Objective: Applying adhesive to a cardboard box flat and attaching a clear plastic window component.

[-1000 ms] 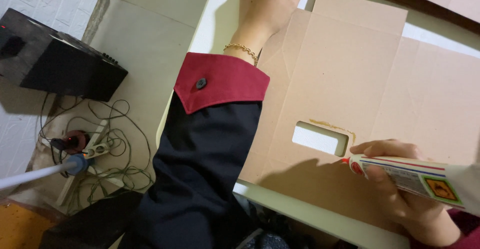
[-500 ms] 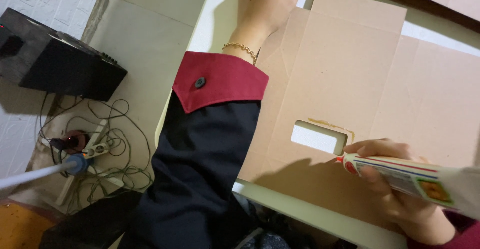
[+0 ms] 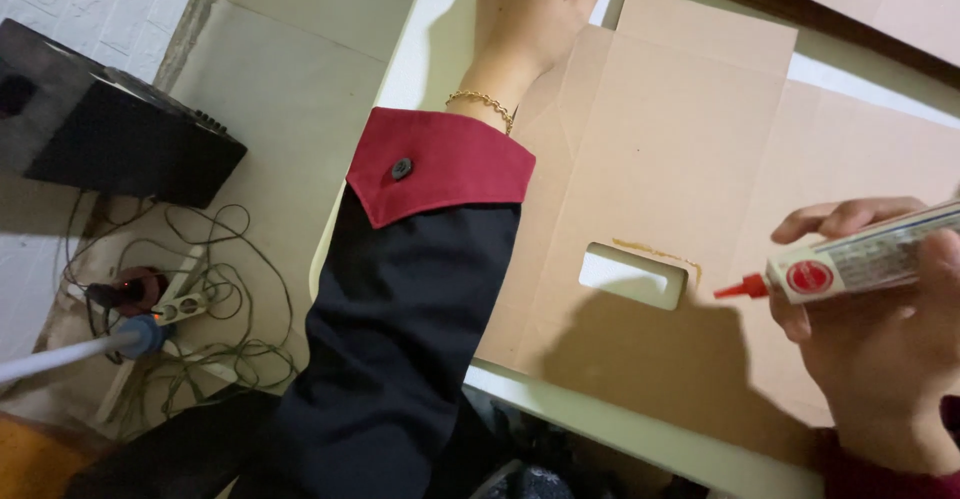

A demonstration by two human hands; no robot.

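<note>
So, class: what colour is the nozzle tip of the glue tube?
Red: the glue tube has a red nozzle tip, clearest in the head view.

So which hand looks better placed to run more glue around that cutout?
Probably the right hand: it holds the glue tube, nozzle near the cutout. The left hand presses the cardboard sheet flat.

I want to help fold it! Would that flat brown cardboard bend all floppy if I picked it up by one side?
The flat cardboard looks thin and creased, so it would probably sag or hinge along its fold lines. It likely weighs little. The left hand presses one corner, suggesting it slides easily on the white table. The glue line by the cutout looks wet, so mind it.
</note>
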